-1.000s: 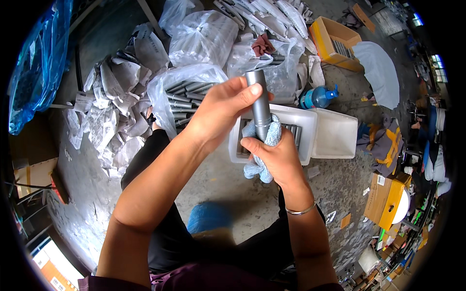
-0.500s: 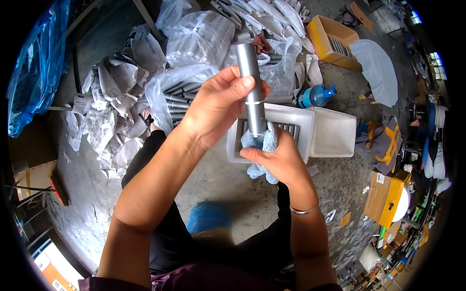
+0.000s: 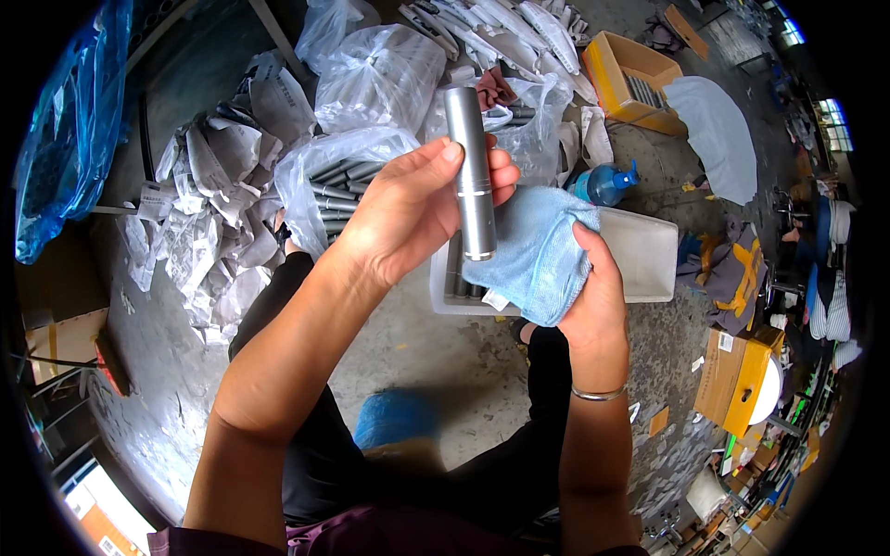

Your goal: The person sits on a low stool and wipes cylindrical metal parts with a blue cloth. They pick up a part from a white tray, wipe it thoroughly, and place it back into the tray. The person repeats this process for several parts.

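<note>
My left hand is closed around a grey metal tube with a thin bright ring below its middle, held nearly upright. To its right, my right hand grips a light blue cloth by its right side. The cloth hangs spread out, apart from my left hand and close to the tube's lower end. Beneath them on the floor stands a white plastic tub with grey tubes in it, partly hidden by the cloth. A second white tub adjoins it on the right.
An opened clear bag of grey tubes lies at left, beside crumpled paper. Farther back are another plastic bag and a yellow-edged cardboard box. A blue bottle stands behind the tubs, and a brown carton lies at right.
My right hand has drawn the cloth off the tube's lower end and moved right, and the bunched cloth is now spread out. My left hand still holds the tube, barely shifted.
</note>
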The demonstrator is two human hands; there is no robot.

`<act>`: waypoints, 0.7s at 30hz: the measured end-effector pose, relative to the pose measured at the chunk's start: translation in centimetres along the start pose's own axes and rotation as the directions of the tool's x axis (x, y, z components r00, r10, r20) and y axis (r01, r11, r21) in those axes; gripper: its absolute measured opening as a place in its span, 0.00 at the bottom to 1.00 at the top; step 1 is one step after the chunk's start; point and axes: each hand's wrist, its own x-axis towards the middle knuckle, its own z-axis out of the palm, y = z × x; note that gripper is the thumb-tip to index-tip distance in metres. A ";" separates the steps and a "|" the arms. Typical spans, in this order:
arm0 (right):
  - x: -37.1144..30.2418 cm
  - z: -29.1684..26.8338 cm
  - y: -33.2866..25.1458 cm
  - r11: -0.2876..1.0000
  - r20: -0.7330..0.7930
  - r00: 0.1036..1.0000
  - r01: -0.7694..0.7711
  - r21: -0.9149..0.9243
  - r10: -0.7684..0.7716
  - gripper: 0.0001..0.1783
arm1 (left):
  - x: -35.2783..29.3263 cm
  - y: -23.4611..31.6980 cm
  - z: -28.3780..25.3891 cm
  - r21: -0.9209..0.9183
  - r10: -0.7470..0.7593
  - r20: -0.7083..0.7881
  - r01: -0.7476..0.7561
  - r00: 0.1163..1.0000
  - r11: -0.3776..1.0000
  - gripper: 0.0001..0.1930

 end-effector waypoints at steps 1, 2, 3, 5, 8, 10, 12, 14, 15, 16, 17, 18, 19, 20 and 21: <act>-0.1 0.1 0.1 1.000 0.004 1.000 -0.004 0.003 0.004 0.25 | 0.0 0.0 0.1 -0.004 0.000 0.004 0.000 1.000 1.000 0.20; -0.2 0.1 0.1 1.000 0.007 1.000 -0.008 0.006 0.008 0.26 | 0.0 0.0 0.1 -0.008 0.000 0.008 0.000 1.000 1.000 0.20; -0.3 0.3 0.1 1.000 0.012 1.000 -0.012 0.007 0.012 0.28 | 0.0 0.0 0.2 -0.012 0.001 0.013 -0.001 1.000 1.000 0.20; -0.6 0.7 0.0 0.998 0.053 0.999 0.004 0.056 -0.007 0.30 | 0.0 -0.2 0.2 0.013 0.020 0.003 -0.020 1.000 1.000 0.20; -0.9 1.2 0.6 0.991 0.172 0.983 0.034 0.131 -0.057 0.35 | 0.0 -0.2 0.2 0.058 0.053 -0.020 -0.052 0.998 0.997 0.20; -0.9 1.2 0.7 0.986 0.245 0.966 0.042 0.164 -0.082 0.39 | 0.0 -0.1 0.2 0.076 0.071 -0.026 -0.069 0.997 0.995 0.20; -0.6 1.2 0.9 0.982 0.083 0.993 0.064 0.178 -0.080 0.37 | 0.0 -0.1 0.2 0.081 0.082 -0.024 -0.080 0.996 0.994 0.21; -0.4 0.6 1.0 0.979 0.049 0.996 0.069 0.190 -0.080 0.36 | -0.1 0.0 0.4 0.062 0.085 -0.018 -0.083 0.996 0.995 0.21; -0.3 -0.1 1.1 0.978 0.094 0.992 0.064 0.197 -0.084 0.34 | -0.1 0.1 0.5 0.053 0.084 -0.015 -0.083 0.996 0.995 0.21; -0.2 -0.7 1.2 0.977 0.140 0.986 0.058 0.203 -0.088 0.33 | -0.1 0.2 0.6 0.035 0.087 -0.003 -0.086 0.996 0.996 0.21; 0.0 -1.0 1.4 0.973 0.182 0.979 0.044 0.228 -0.087 0.32 | -0.1 0.3 0.6 0.017 0.089 0.008 -0.089 0.996 0.996 0.21; 0.2 -1.0 1.6 0.967 0.226 0.970 0.027 0.252 -0.086 0.31 | -0.2 0.4 0.6 -0.001 0.094 0.019 -0.094 0.995 0.996 0.21; 0.3 -0.9 1.8 0.962 0.269 0.959 0.010 0.274 -0.086 0.30 | -0.2 0.4 0.6 0.006 0.091 0.020 -0.091 0.996 0.996 0.21; 0.8 -0.5 2.1 0.936 0.202 0.979 -0.058 0.347 -0.014 0.30 | -0.2 0.4 0.6 0.012 0.089 0.022 -0.089 0.996 0.996 0.21; 1.0 -0.2 2.1 0.932 0.172 0.985 -0.078 0.354 0.017 0.29 | -0.3 0.5 0.6 0.021 0.088 0.020 -0.089 0.996 0.996 0.21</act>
